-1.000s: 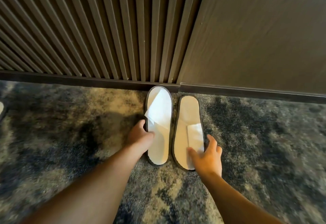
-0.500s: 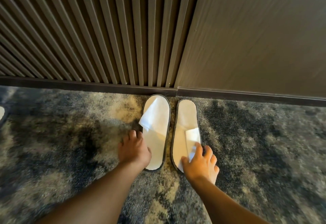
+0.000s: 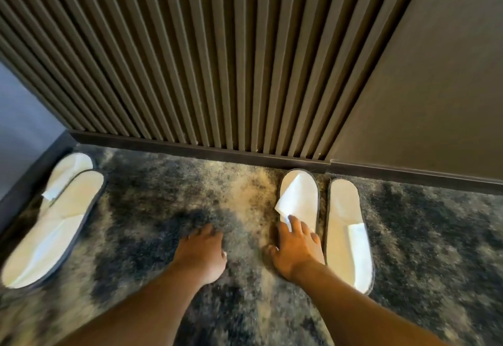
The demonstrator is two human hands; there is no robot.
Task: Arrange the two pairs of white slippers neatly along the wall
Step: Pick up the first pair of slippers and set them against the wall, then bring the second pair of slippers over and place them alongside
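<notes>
One pair of white slippers stands side by side, heads against the baseboard (image 3: 190, 150): a left slipper (image 3: 300, 196) with its strap folded loose, and a right slipper (image 3: 345, 215). My right hand (image 3: 295, 250) lies flat on the left slipper's lower half, fingers spread, fingertips on the strap. My left hand (image 3: 201, 255) rests open on the carpet, to the left and apart from this pair. The second pair lies in the far left corner, slanted and overlapping: a near slipper (image 3: 54, 226) partly covers a far slipper (image 3: 72, 166).
A dark slatted wall (image 3: 190, 59) runs along the back, with a plain brown panel (image 3: 435, 87) to its right. A grey side wall (image 3: 19, 122) closes the left corner. Mottled grey and beige carpet (image 3: 163, 196) lies between the two pairs.
My left hand has come off the left slipper onto the carpet. My right hand has shifted from the right slipper to the left one. The view has swung left, revealing the second pair.
</notes>
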